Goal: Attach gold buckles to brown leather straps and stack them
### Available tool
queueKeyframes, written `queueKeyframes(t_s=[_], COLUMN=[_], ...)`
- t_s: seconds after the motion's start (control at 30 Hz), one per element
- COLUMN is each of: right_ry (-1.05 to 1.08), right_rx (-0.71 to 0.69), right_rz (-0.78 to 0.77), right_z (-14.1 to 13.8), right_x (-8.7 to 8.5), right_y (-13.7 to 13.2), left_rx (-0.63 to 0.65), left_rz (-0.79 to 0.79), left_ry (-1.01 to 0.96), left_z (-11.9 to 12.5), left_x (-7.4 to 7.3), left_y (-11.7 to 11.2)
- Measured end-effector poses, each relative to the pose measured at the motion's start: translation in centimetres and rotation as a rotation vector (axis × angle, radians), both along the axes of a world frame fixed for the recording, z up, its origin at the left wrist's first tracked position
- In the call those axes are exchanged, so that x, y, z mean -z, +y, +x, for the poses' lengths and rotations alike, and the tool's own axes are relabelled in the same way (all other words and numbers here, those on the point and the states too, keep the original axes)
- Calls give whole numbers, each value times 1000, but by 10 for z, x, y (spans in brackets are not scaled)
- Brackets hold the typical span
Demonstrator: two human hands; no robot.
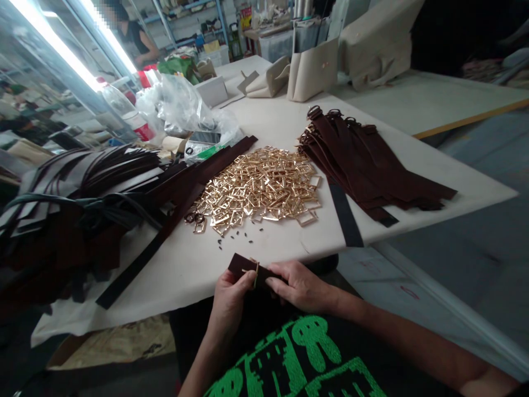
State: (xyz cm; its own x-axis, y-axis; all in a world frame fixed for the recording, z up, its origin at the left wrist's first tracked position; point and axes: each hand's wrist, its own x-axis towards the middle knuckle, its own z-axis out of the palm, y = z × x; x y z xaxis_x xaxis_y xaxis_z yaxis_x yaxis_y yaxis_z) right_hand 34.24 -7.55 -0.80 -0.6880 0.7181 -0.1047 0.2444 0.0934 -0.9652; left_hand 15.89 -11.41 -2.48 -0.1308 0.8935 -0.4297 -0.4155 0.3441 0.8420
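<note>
A dark brown leather strap (240, 263) with a gold buckle (257, 270) on it is held between my two hands at the table's front edge. My left hand (231, 295) pinches the strap near the buckle, thumb on top. Right of the buckle, my right hand (300, 285) grips the same strap, its thumb and fingers closed round it. Just beyond lies a heap of gold buckles (260, 187). Several small dark bits (235, 236) are scattered between the heap and my hands.
Brown straps with buckles (363, 160) are piled at right on the white table (467, 190). Loose straps (177, 220) and a tied bundle (91, 182) lie at left. Behind are plastic bags (177, 105), beige bag pieces (312, 71) and a person (138, 41).
</note>
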Motion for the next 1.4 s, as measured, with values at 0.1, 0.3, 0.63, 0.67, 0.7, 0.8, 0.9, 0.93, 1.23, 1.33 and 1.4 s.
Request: queueKeyframes(t_s=[0.1, 0.3, 0.63, 0.67, 0.7, 0.8, 0.9, 0.93, 1.23, 1.33, 1.4], right_ry=[-2, 6, 35, 50, 67, 118, 151, 160, 149, 108, 82], right_rx=[3, -6, 7, 36, 57, 81, 114, 123, 121, 162, 204], right_rz=[28, 56, 81, 86, 78, -20, -107, -126, -113, -14, 39], right_z=[-2, -2, 0, -1, -1, -3, -4, -5, -7, -8, -9], right_x=[-2, -3, -2, -2, -1, 2, 6, 7, 9, 4, 1], right_y=[1, 0, -2, -3, -3, -6, -8, -9, -9, -9, -8], left_rx=[24, 77, 78, 76, 76, 104, 95, 81, -74, -72, -54], left_rz=[-5, 13, 65, 68, 71, 95, 124, 131, 104, 141, 169], left_ry=[-15, -6, 241, 254, 263, 276, 269, 267, 245, 337, 424], left_z=[5, 12, 13, 13, 14, 14, 11, 10, 12, 13, 13], left_x=[4, 4, -14, -16, -16, -16, -14, -13, -9, -10, -12], left_y=[-3, -5, -9, -9, -10, -11, -13, -14, -18, -17, -18])
